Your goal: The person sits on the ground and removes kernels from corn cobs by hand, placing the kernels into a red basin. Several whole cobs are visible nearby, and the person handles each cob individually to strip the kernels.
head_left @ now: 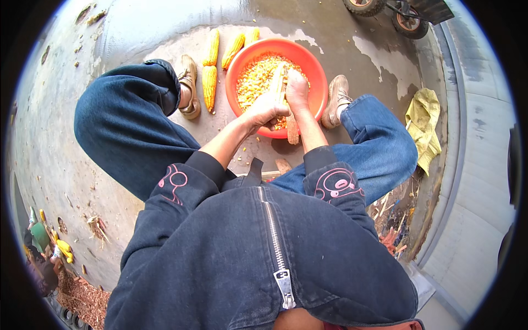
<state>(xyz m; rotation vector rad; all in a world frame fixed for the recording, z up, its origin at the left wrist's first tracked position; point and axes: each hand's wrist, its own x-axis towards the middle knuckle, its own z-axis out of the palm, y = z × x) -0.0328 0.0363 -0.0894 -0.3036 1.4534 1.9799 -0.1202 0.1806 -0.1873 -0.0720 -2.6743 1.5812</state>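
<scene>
Both hands are together over a round red basin (317, 71) on the ground between my feet. Loose yellow corn kernels (252, 82) cover its bottom. My left hand (268, 110) is closed round the lower part of a pale, mostly bare corn cob (276, 81), which slants up and away from it. My right hand (297, 91) makes a fist against the cob's right side; what its fingers hold is hidden. A narrow wooden strip (292, 131) comes out below, between my wrists, and crosses the basin's near rim.
Left of the basin lie yellow corn ears (209, 88), with more by its far rim. My shoes (188, 88) flank it. A yellowish sack (423, 124) lies by the right wall, and a wheeled cart (410, 19) stands far right. Wet patches mark the concrete. Another person (41, 269) is at lower left.
</scene>
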